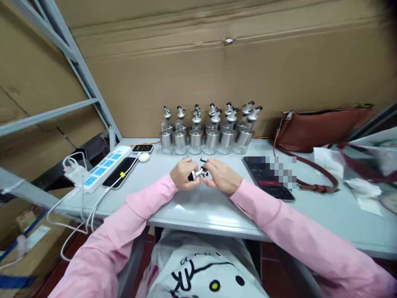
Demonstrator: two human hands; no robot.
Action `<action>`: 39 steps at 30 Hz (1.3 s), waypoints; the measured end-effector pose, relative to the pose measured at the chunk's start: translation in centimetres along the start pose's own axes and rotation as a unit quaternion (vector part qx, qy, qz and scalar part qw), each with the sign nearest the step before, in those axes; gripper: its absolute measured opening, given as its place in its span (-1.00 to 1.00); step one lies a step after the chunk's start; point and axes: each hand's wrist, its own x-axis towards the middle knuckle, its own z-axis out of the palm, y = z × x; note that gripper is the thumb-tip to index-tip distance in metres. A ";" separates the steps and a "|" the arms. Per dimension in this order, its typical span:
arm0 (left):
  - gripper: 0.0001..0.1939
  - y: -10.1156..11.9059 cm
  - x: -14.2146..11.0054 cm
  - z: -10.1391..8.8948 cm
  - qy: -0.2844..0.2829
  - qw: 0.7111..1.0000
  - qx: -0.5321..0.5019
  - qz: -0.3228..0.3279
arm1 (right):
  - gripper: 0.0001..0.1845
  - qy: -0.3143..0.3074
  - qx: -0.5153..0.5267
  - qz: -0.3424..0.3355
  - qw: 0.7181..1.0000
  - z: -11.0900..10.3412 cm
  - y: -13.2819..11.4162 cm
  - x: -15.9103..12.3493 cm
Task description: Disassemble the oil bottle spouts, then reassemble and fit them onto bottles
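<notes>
In front of me, above the table, my left hand [183, 174] is closed around a silver-and-black bottle pourer [198, 173], whose dark stopper end sits against the fingers. The pourer lies on its side, with its black spout parts pointing right. At that end my right hand [222, 175] pinches it between thumb and fingers; the exact contact is partly hidden. Beyond the hands stand several glass oil bottles [212, 138] with steel sleeves, set in two rows. Most carry similar pourers, while the two front bottles at the left have bare necks [179, 125].
Left on the table are a white power strip [107, 167] with cables, a phone [120, 173], a small device [142, 148] and a round white object [144, 157]. To the right lie a dark tablet-like device [263, 176], a brown bag [319, 128] and crumpled paper [362, 188]. Cardboard [217, 74] stands behind.
</notes>
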 end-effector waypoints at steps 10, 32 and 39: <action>-0.88 -0.2 -0.1 0.1 -0.010 1.000 -0.018 -0.011 | -0.63 -0.038 0.026 0.020 0.999 0.0 0.0 -0.1; -0.92 -1.2 -0.3 -0.7 0.031 0.988 0.108 -0.110 | -0.72 -0.170 0.037 0.357 0.918 1.4 1.7 -0.6; -0.93 -1.4 -0.4 -0.8 0.013 0.986 0.135 -0.099 | -0.67 -0.253 -0.037 0.370 0.893 1.2 1.9 -1.0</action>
